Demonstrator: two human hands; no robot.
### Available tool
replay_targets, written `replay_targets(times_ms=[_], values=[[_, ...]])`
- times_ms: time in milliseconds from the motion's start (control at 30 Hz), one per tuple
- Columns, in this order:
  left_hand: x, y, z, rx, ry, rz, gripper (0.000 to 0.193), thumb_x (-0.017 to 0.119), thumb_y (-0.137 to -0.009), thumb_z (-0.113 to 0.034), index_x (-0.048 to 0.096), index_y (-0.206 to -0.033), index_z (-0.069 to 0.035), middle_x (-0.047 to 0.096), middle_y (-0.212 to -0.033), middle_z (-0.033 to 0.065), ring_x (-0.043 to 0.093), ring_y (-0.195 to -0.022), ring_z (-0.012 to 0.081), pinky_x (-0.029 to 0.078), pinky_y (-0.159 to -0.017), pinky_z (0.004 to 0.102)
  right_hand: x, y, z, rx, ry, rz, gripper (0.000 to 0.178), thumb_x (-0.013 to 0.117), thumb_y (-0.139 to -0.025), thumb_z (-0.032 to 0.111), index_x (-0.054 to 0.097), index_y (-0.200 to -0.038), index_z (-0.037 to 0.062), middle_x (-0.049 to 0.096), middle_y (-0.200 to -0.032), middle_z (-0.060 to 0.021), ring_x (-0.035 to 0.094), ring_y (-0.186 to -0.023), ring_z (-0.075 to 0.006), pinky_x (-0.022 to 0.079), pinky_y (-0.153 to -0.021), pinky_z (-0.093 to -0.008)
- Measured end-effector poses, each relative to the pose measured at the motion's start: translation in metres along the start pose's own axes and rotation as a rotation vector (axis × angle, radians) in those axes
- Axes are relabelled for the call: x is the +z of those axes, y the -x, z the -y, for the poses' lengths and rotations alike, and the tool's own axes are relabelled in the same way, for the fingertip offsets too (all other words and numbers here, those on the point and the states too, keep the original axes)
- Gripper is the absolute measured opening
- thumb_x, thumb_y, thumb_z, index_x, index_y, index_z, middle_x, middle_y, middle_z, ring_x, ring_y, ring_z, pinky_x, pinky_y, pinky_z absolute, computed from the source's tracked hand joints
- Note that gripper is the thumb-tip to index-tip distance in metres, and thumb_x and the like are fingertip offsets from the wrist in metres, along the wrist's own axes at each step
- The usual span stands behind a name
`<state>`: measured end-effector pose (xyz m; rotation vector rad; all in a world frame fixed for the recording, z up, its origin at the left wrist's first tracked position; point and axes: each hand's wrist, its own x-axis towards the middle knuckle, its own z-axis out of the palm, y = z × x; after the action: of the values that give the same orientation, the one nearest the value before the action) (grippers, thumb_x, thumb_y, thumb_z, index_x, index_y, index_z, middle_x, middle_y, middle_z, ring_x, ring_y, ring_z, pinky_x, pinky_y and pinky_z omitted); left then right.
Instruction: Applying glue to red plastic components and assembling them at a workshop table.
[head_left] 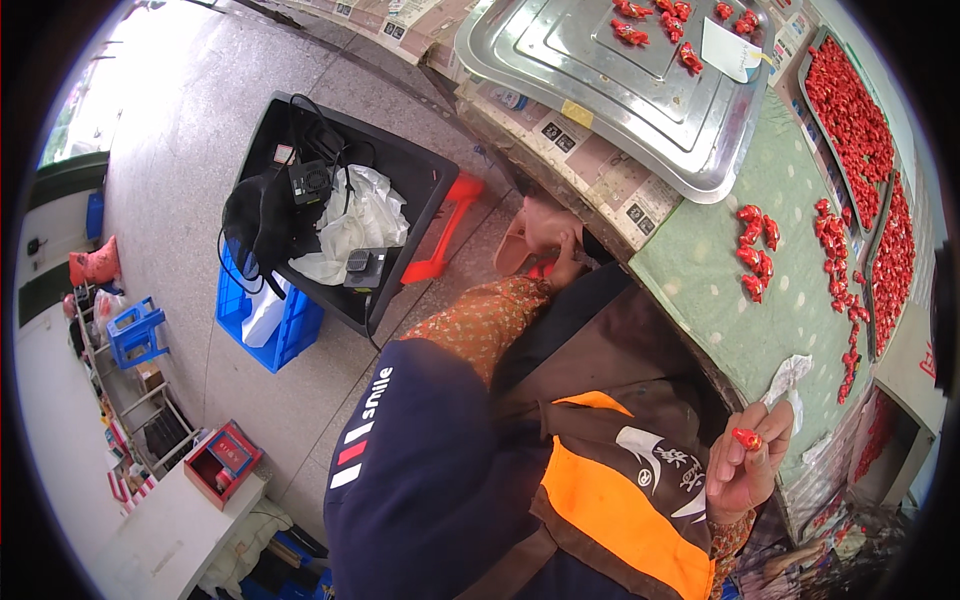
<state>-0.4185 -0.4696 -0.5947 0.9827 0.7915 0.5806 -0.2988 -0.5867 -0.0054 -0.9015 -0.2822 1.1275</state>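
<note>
Head view: red piece between right hand fingertips

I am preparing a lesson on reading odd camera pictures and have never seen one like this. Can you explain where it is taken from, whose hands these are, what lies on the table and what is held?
No machine here: a person wears a wide fisheye camera on the head, looking down, so straight edges bend. The right hand pinches a small red wrapped piece. The left hand reaches low beside the table's edge; what it touches is unclear. On the green table lie more red pieces, a big steel tray and trays full of red pieces. A black crate stands on the floor.
</note>
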Motion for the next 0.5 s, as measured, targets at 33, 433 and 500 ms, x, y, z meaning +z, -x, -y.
replay_targets(times_ms=[33, 433, 500], values=[[0.008, 0.005, -0.009, -0.02, -0.008, -0.02, 0.067, 0.052, -0.092, -0.024, 0.022, -0.147, 0.001, 0.022, -0.146, 0.0314, 0.027, -0.136, 0.0369, 0.023, -0.111, 0.0366, 0.0, -0.001, -0.001, 0.005, -0.002, 0.001, 0.02, 0.063, -0.089, 0.001, 0.043, -0.09, -0.0015, 0.049, -0.073, -0.0145, 0.053, -0.054, -0.019, 0.055, -0.035, -0.0295], [0.02, 0.028, -0.151, -0.271, 0.091, 0.137, 0.041, 0.048, -0.092, -0.005, 0.055, -0.133, -0.001, 0.06, -0.122, 0.0214, 0.054, -0.115, 0.0255, 0.048, -0.09, 0.0336, 0.0, 0.008, 0.006, -0.085, 0.079, -0.065, 0.02, 0.062, -0.089, 0.003, 0.042, -0.089, -0.0009, 0.05, -0.075, -0.0161, 0.051, -0.049, -0.0179, 0.05, -0.033, -0.0276], [-0.048, 0.032, -0.12, -0.207, -0.421, 0.147, 0.036, 0.051, -0.089, -0.004, 0.059, -0.125, 0.0, 0.062, -0.116, 0.0177, 0.055, -0.112, 0.0239, 0.049, -0.088, 0.0349, 0.005, 0.006, 0.007, -0.037, 0.135, -0.06, 0.018, 0.059, -0.09, 0.004, 0.042, -0.089, -0.0002, 0.051, -0.075, -0.0163, 0.051, -0.047, -0.0175, 0.048, -0.033, -0.0263]])
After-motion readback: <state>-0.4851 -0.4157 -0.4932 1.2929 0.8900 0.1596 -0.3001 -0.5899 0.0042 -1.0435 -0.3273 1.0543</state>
